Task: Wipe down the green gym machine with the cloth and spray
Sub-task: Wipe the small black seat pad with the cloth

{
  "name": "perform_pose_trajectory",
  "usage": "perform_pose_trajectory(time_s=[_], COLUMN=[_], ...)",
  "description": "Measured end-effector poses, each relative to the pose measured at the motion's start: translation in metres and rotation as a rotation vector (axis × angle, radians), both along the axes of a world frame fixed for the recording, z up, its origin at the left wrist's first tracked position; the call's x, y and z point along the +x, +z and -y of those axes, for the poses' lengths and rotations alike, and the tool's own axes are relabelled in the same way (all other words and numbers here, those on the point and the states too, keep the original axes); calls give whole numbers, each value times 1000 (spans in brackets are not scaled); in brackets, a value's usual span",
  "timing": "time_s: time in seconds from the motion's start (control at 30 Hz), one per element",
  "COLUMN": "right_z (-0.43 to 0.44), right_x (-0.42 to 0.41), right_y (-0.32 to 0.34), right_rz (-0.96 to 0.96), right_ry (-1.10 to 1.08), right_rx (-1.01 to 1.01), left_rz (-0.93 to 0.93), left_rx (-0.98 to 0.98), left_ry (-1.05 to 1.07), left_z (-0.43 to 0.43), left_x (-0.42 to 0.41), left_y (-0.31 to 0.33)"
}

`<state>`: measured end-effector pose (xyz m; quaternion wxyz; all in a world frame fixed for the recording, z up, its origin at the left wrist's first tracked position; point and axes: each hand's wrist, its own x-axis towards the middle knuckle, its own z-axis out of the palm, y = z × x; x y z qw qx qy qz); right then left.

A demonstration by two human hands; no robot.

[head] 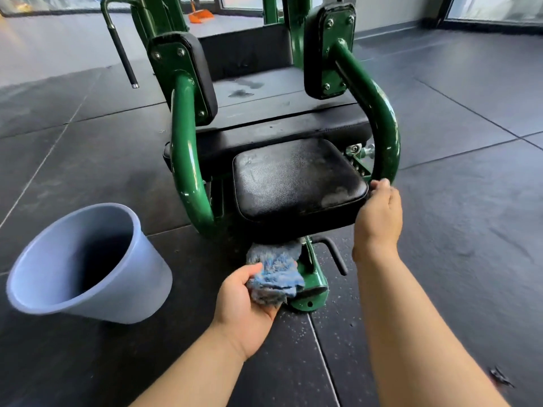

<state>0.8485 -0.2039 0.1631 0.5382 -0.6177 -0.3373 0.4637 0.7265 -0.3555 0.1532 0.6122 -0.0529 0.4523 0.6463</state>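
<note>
Head view, lower centre: left hand clenched on cloth against green machine foot; right hand gripping seat edge. Seat streaked, probably wiped; upper frame seemingly left. No spray visible.

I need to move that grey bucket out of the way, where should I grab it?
Grip the grey bucket by its rim, reaching from its left. It has no visible handle, stands beside the green machine, and its open, flared mouth offers a thin edge to pinch.
</note>
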Motion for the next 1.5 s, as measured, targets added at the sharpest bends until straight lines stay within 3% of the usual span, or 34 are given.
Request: perform_pose_trajectory(time_s=[0.03,0.1,0.17,0.23,0.3,0.37,0.43,0.53,0.6,0.73,0.83,0.9,0.97,1.03,1.07,1.13,1.23,1.3,1.4,1.5], right_z=[9,32,54,67,68,60,50,19,-3,-1,21,23,19,26,35,63,96,81,41,43], right_x=[7,19,30,37,39,37,32,28,28,23,29,29,18,0,-11,-39,-68,-54,-11,-26], right_y=[-10,-32,-41,-37,-33,-42,-47,-40,-25,-17,-21,-10,12,21,17,7,10,11,16,12], right_rz=[-171,-536,-832,-1008,-910,-777,-760,-1032,-1065,-913,-883,-744,-497,-25,184,392,419,419,393,496], right_ry=[-26,159,418,678,805,705,513,100,53,133,115,-15,-93,-34,18,156,427,281,-31,115], right_rx=[-167,-434,-418,-269,-204,-263,-278,-201,-114,-186,-197,-67,222,468,548,649,744,721,541,551], left_rz=[15,-34,-212,-391,-502,-627,-863,-1173,-1307,-1404,-1066,-768,-620,-590,-586,-579,-551,-449,-481,-486], left_rx=[8,10,-12,-12,20,21,-67,-195,-160,-256,-290,-211,-155,-141,-138,-106,-13,3,-68,-54], left_ry=[-62,-189,-255,-296,-410,-553,-517,-275,-190,133,294,245,181,170,174,167,84,89,130,141], left_z=[-2,-16,-36,-45,-39,-29,-28,-30,-26,-24,-41,-51,-56,-56,-56,-54,-48,-48,-47,-45], left_x=[11,35,52,58,61,58,48,23,12,-9,-27,-28,-26,-24,-22,-22,-20,-23,-27,-29], left_y=[4,13,19,17,16,14,12,16,19,21,15,12,12,12,12,9,10,11,10,7])
